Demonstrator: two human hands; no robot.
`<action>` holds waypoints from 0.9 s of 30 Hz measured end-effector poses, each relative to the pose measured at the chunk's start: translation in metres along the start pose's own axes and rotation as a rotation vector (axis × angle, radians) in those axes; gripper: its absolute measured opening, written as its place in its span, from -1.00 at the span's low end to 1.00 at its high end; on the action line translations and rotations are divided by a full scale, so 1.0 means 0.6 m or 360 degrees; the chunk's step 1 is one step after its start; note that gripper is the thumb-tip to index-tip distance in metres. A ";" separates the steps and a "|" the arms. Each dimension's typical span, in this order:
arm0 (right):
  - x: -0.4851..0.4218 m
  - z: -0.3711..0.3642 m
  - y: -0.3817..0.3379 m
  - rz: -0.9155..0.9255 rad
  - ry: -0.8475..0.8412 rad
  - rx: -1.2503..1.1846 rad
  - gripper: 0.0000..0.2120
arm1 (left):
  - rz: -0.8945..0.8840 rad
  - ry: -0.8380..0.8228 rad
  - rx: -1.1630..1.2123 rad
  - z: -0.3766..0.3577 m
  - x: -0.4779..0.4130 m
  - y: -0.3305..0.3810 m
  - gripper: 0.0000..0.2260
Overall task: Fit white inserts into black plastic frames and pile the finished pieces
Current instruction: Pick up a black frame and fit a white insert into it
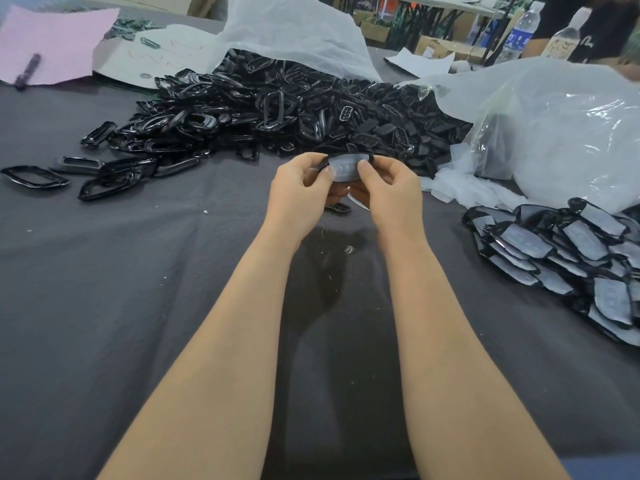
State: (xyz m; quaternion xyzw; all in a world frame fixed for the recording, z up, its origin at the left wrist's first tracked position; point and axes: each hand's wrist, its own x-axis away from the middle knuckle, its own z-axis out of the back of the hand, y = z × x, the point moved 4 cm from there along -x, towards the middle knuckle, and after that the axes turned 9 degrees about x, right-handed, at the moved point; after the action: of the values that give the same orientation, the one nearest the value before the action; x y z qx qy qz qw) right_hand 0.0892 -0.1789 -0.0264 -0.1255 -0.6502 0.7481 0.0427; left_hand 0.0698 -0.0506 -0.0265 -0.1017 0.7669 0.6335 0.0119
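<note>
Over the dark counter, the left grip and right grip are both clamped on one black frame, thumbs pressing one white insert into it: the fitting step, I judge. Next comes even pressure round the edge, then a carry to the finished pile right of the grips, too many to count. Beyond the grips lies a heap of empty frames, likewise uncountable.

Left hand: raised, fingers curled, thumb pressing the left end of a held piece.
Right hand: mirrored, thumb on its right end.
Forearms: bare, converging forward.
</note>
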 end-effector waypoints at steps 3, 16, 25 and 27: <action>-0.002 -0.001 0.004 -0.0068 -0.0067 -0.0080 -0.91 | -0.0029 -0.0001 -0.0106 0.001 -0.001 0.000 -0.80; 0.000 -0.004 0.004 0.0004 0.0057 -0.0031 -0.93 | -0.0036 -0.0013 -0.0090 -0.003 0.001 -0.001 -0.83; 0.001 -0.004 0.001 0.0084 0.0080 0.0097 -0.96 | 0.0051 0.0071 -0.0018 -0.003 0.002 0.002 -0.80; 0.001 -0.004 0.000 0.0106 0.0089 0.0163 -0.96 | 0.0012 0.0051 -0.0056 -0.003 0.004 0.004 -0.85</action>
State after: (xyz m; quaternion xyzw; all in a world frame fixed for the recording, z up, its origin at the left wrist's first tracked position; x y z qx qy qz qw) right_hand 0.0891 -0.1762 -0.0270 -0.1657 -0.6049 0.7777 0.0422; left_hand 0.0672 -0.0526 -0.0242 -0.1093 0.7561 0.6452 -0.0046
